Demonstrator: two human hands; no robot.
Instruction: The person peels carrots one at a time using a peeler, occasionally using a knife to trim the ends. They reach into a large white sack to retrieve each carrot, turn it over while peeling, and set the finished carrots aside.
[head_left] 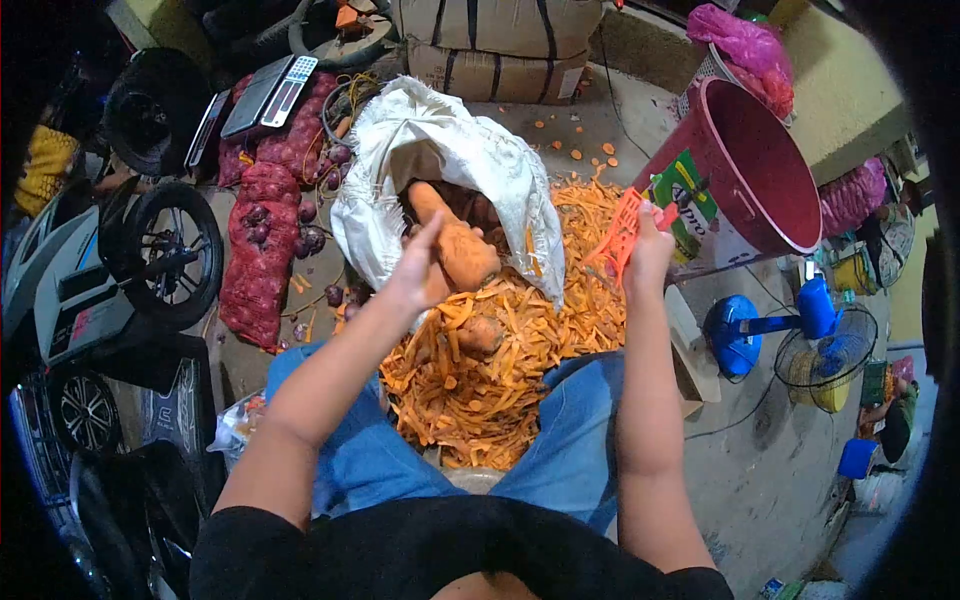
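A large orange carrot (468, 258) lies in my left hand (424, 268), whose fingers wrap round its side; its narrower end points up toward the opening of a white woven sack (510, 165). My right hand (650, 245) grips an orange peeler (620, 228) beside the red bucket, apart from the carrot. Below both hands a heap of orange peelings (480, 390) spreads between my knees and along the sack's right side. Another carrot (481, 334) rests partly buried in the heap.
A tall red bucket (735, 150) stands at the right, near a blue fan (735, 335). Net bags of red onions (262, 260), a scale (268, 98) and a motorcycle wheel (172, 255) are at the left. Strapped cardboard boxes (495, 72) stand behind the sack.
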